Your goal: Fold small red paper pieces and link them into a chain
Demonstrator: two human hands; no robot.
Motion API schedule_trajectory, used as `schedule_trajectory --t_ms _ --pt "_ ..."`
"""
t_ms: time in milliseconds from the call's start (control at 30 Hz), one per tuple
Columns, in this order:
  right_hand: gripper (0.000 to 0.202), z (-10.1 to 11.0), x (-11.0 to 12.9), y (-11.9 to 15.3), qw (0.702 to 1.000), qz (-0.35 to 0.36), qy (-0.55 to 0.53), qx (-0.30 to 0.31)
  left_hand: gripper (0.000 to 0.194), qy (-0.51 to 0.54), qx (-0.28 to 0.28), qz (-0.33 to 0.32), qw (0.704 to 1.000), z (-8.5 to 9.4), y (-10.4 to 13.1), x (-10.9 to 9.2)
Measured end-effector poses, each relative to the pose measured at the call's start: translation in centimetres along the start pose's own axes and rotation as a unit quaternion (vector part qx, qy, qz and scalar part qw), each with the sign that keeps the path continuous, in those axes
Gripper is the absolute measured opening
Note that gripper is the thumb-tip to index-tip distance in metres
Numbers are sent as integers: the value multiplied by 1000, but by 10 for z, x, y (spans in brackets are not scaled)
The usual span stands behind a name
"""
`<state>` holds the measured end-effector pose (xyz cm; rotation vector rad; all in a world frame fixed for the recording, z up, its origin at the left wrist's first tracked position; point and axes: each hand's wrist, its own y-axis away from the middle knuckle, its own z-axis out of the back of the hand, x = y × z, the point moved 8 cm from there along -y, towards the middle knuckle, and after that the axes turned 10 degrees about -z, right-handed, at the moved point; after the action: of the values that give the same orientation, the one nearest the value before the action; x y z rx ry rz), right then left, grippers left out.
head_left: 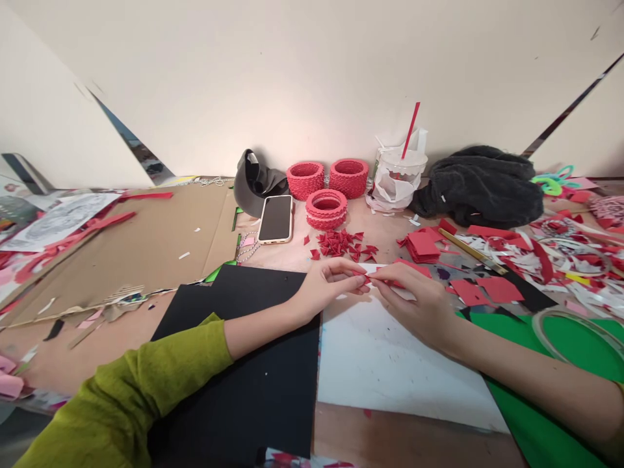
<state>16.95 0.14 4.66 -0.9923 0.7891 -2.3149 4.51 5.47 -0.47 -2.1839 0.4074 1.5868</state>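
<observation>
My left hand (327,286) and my right hand (414,300) meet above a white sheet (390,364). Both pinch one small piece of red paper (366,277) between their fingertips; its exact shape is mostly covered. Just beyond the hands lies a heap of small folded red paper triangles (338,243). Behind the heap sit a ring of red folded paper (326,209) and two similar rings (305,180), (349,177). To the right of my right hand is a stack of red paper squares (422,246), with loose red squares (500,290) nearer me.
A phone (275,219) and a dark cap (258,182) lie left of the rings. At the back stand a plastic cup with a red straw (397,172) and a dark cloth bundle (482,185). A yellow cutter (470,250), paper scraps (575,253), cardboard (160,240) and black card (244,370) surround the hands.
</observation>
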Motion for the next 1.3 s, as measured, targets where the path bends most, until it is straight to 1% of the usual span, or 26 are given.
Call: schedule_trajectory --t_ms 133,333,467,567,667,833,933,1067,1200,1300 --pt "23 -3 -2 3 1000 21 -12 18 23 1 7 20 1000 1 -1 2" --pt "29 -5 1 6 997 48 5 55 26 29 8 57 998 2 -2 3" --pt "29 -9 5 7 994 66 13 81 24 31 1 60 998 3 -3 4" --pt "27 -8 4 4 997 40 -7 70 23 22 -10 52 998 6 -4 4" --pt "26 -5 -1 1 998 10 -25 52 26 22 -7 54 998 7 -4 5" --pt "25 -4 2 3 997 48 4 57 33 -15 23 63 998 2 -3 4" --pt "22 -6 1 4 996 55 22 61 32 -36 35 49 997 -3 -1 2" --pt "16 -8 -4 2 998 12 5 65 34 -38 63 13 997 -9 1 3" --pt "16 -10 -7 1 997 -11 -9 72 38 -53 104 -31 993 -13 2 2" --pt "14 -10 -11 -1 996 -36 -21 75 39 -69 112 -44 990 -13 2 2"
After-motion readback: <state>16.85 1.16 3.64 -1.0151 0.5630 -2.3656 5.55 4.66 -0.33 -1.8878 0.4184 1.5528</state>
